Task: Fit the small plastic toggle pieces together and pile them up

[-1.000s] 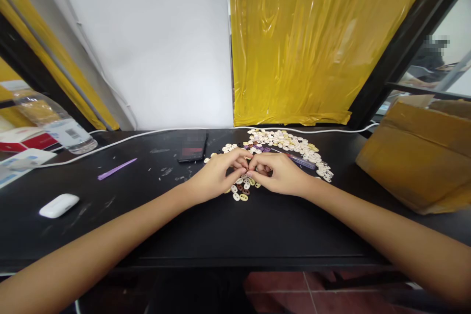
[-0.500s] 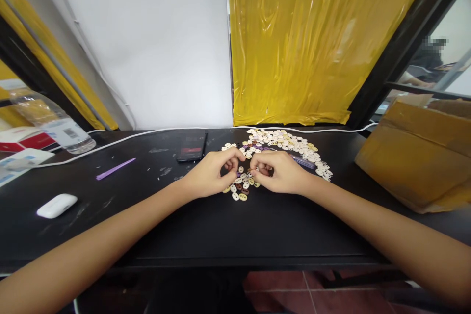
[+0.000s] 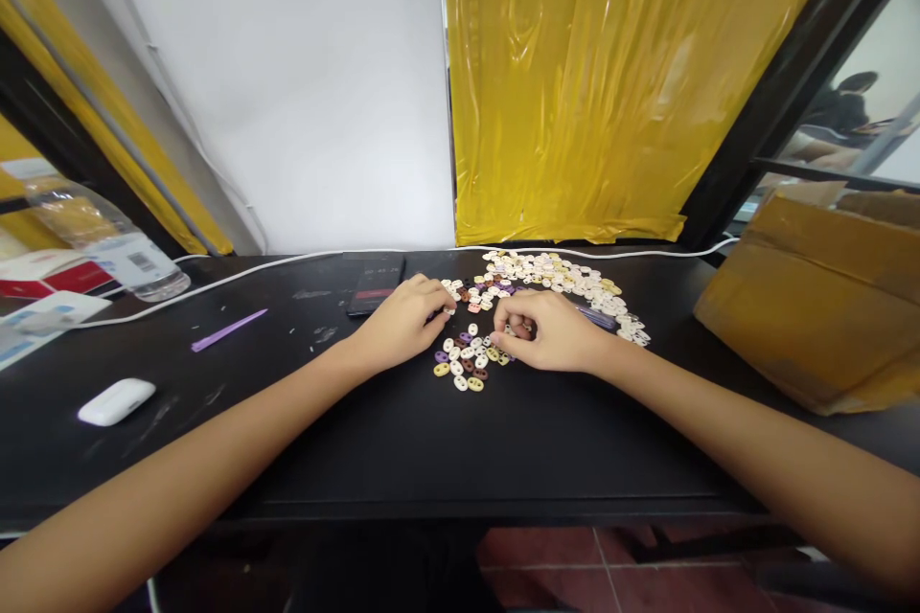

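Note:
A spread of small two-holed beads (image 3: 561, 283), mostly cream with some purple, brown and yellow, lies on the black table (image 3: 460, 450). A smaller cluster of beads (image 3: 467, 364) sits nearer me. My left hand (image 3: 402, 326) rests curled at the left edge of the spread, fingertips pinched on something too small to name. My right hand (image 3: 546, 335) is curled over the near cluster, thumb and fingers pressed together on a tiny piece I cannot make out. The hands are a short way apart.
A dark phone (image 3: 374, 287) lies just left of my left hand. A purple stick (image 3: 228, 329), a white earbud case (image 3: 115, 401), a plastic bottle (image 3: 107, 239) and a white cable (image 3: 237, 273) are at the left. A cardboard box (image 3: 819, 306) stands at the right.
My hands were touching over the near cluster; they have drawn apart. The left hand moved left and back toward the phone, and the right stayed put.

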Tool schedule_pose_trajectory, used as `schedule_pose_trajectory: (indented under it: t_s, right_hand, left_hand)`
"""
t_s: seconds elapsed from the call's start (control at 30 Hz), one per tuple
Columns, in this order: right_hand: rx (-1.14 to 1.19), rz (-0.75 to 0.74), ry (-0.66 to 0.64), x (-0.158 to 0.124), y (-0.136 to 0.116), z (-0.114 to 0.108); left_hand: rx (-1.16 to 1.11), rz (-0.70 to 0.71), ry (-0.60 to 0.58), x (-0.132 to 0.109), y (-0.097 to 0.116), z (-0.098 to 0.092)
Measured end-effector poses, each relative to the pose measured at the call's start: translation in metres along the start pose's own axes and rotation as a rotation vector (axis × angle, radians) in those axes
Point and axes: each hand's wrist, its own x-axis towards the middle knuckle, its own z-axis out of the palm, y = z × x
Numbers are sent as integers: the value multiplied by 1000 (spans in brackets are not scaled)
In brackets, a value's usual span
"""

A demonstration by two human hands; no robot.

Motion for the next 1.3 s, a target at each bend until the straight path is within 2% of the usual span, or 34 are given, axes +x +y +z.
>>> schedule_pose_trajectory:
  t_s: [0.2, 0.4, 0.6, 0.9, 1.03, 1.17, 1.3]
  right_hand:
    - [-12, 5, 7, 0, 1, 1]
    - [11, -8, 10, 0, 2, 6]
    - [77, -94, 37, -1, 0, 12]
    - [112, -164, 103, -2, -2, 16]
    - [91, -128, 114, -2, 1, 5]
    - [-88, -115, 75, 0, 10, -10]
    - [-61, -1, 87, 2, 15, -13]
  left_hand:
    - [-6, -10, -19, 0, 5, 2]
    - [-228, -115, 65, 0, 17, 2]
    - [-403, -44, 88, 0, 38, -5]
    - [-323, 4, 43, 0, 41, -5]
    - [-285, 29, 6, -1, 36, -8]
    - [-222, 21, 13, -2, 29, -9]
    - [-144, -23, 31, -3, 19, -3]
